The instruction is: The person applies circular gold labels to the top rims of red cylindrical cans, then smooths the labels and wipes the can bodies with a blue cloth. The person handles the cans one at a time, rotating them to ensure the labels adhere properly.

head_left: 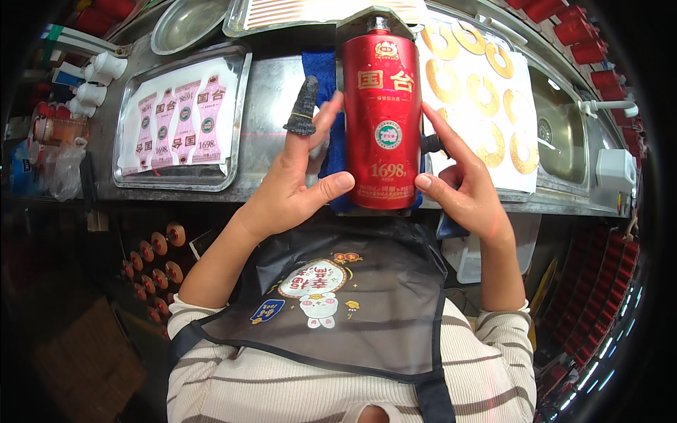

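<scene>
A glossy red bottle (383,127) with gold print and a round white-and-green emblem lies in front of me, its neck pointing away. Under it is a blue cloth (321,77). At the bottle's left side my left hand (289,176) is open, thumb and fingers spread; a dark grey finger cover sits on one raised finger. Along the right side my right hand (469,187) is open too, one finger stretched against the bottle's edge and the thumb near its lower right corner. A dark finger cover shows partly on this hand. The bottle's underside is hidden.
On the left a metal tray (236,166) carries pink-and-white label sheets (185,116). A white sheet (518,185) with gold crescent-shaped labels lies at the right, before a sink (564,151). A metal bowl (185,28) stands far left. Several red bottles (592,303) line the right side.
</scene>
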Tool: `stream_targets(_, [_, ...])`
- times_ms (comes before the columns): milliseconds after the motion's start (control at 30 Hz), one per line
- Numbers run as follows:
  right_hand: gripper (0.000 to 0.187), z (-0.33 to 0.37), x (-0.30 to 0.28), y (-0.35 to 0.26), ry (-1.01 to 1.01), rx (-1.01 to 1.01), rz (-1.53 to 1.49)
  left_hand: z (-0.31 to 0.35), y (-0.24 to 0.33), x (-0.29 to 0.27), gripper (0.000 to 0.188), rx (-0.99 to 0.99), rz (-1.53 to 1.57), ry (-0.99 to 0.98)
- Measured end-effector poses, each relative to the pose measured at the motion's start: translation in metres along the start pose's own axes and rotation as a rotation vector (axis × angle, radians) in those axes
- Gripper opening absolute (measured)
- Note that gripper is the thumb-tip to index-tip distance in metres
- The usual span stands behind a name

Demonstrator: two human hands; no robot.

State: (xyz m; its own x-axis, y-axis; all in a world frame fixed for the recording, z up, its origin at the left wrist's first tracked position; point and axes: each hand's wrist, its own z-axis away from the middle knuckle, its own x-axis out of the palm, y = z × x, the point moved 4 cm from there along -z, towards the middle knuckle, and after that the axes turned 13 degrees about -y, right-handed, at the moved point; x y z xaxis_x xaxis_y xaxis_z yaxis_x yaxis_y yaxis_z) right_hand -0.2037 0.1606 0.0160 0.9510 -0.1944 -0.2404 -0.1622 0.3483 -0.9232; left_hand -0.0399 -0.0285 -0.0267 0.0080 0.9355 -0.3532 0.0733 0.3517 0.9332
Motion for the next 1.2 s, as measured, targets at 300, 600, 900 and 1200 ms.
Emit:
stream_targets(300, [0.087,0.005,0.018,0.017,0.033,0.028,-0.14,-0.004,-0.007,0.027,0.106,0.04,0.377,0.146])
stream_targets(600, [0.089,0.003,0.021,0.021,0.041,-0.002,-0.158,0.0,-0.012,0.024,0.102,0.021,0.231,0.091])
stream_targets(900, [0.077,0.001,0.022,0.021,0.056,-0.04,-0.328,-0.002,-0.011,0.03,0.1,0.091,0.592,0.166])
stream_targets(1200, [0.092,0.006,0.018,0.018,0.048,0.043,-0.168,-0.007,-0.008,0.03,0.105,0.033,0.534,0.096])
